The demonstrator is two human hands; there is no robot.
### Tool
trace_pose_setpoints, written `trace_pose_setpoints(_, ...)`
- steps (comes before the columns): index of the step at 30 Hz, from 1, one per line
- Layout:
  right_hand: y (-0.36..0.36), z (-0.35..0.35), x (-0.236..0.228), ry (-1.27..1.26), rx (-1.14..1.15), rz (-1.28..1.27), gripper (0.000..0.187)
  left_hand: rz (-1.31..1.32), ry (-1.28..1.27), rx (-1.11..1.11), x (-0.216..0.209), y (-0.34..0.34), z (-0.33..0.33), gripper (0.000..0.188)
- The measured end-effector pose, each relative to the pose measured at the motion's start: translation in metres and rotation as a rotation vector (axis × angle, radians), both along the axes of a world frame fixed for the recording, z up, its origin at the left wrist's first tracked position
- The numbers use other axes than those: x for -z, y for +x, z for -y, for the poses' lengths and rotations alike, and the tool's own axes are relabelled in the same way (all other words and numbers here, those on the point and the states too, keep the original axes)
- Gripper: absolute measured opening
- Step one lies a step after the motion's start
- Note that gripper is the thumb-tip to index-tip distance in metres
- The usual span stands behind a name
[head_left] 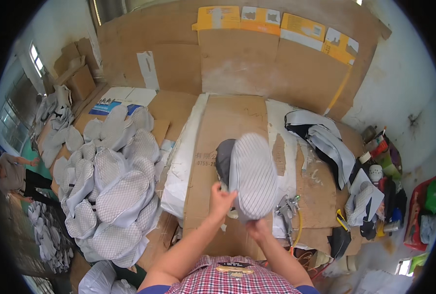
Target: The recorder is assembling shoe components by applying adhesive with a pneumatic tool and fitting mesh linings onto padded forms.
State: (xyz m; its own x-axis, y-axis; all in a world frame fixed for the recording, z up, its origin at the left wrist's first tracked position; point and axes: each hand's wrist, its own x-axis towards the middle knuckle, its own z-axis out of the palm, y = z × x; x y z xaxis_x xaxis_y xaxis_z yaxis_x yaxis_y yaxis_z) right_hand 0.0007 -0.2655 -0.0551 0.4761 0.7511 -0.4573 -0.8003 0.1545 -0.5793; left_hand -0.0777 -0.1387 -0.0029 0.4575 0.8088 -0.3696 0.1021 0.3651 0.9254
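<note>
Upright in front of me, above the cardboard-covered bench (pixel 230 115), is an oval, light grey padded fabric piece (pixel 255 176) with dark diagonal stripes. My left hand (pixel 221 200) pinches its left edge, thumb and fingers closed. Under its lower end, my right hand (pixel 258 229) grips the rim; some of those fingers are hidden behind the piece. A dark grey flap (pixel 224 159) shows at the left of the striped piece; whether it is joined to it I cannot tell. Closest to my right hand lies a spray gun (pixel 288 209) with a yellow hose.
At left lies a heap of similar grey quilted pieces (pixel 122 188). Grey and black fabric parts (pixel 322 142) rest at right, near a yellow cutter knife (pixel 342 220) and assorted bottles. A tall cardboard backboard (pixel 237 63) stands behind the bench. Another person (pixel 22 177) is at far left.
</note>
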Motion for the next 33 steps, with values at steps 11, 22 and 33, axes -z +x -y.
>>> trace_pose_setpoints(11,0.041,0.024,0.001,-0.067,-0.328,0.231,0.049,-0.066,0.189,-0.064,0.021,0.044,-0.019,0.031)
trace_pose_setpoints(22,0.100,0.123,0.017,-0.865,-0.203,1.901,0.061,-0.641,1.074,-0.325,0.034,0.017,-0.024,0.060)
trace_pose_setpoints(33,0.140,0.138,0.016,-0.702,-0.148,1.562,0.069,-0.352,0.849,0.291,-0.019,0.083,-0.129,0.022)
